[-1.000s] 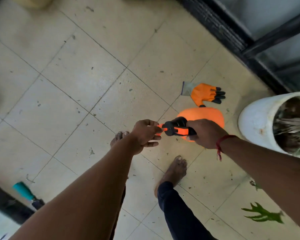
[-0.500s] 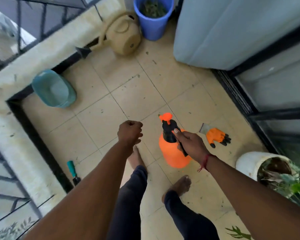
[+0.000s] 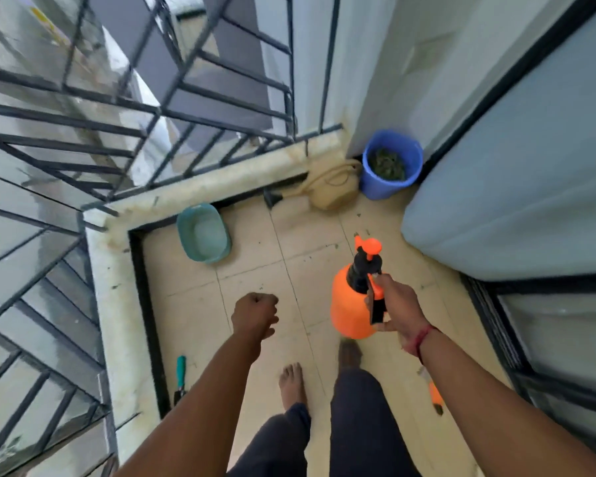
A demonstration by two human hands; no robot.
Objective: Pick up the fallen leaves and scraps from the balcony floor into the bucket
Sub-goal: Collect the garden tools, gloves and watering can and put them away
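My right hand (image 3: 398, 306) grasps the sprayer (image 3: 348, 311) handle; left hand (image 3: 255, 315) clenched, seemingly empty; scraps (image 3: 337, 246) judged light, brittle; pinch gently, carry to bucket (image 3: 382, 191).

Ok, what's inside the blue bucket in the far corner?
The blue bucket holds a heap of dark green and brown leaf scraps, lying below the rim. They cover its bottom, so anything beneath them cannot be seen.

No readable text, labels, brands or numbers on anything in view
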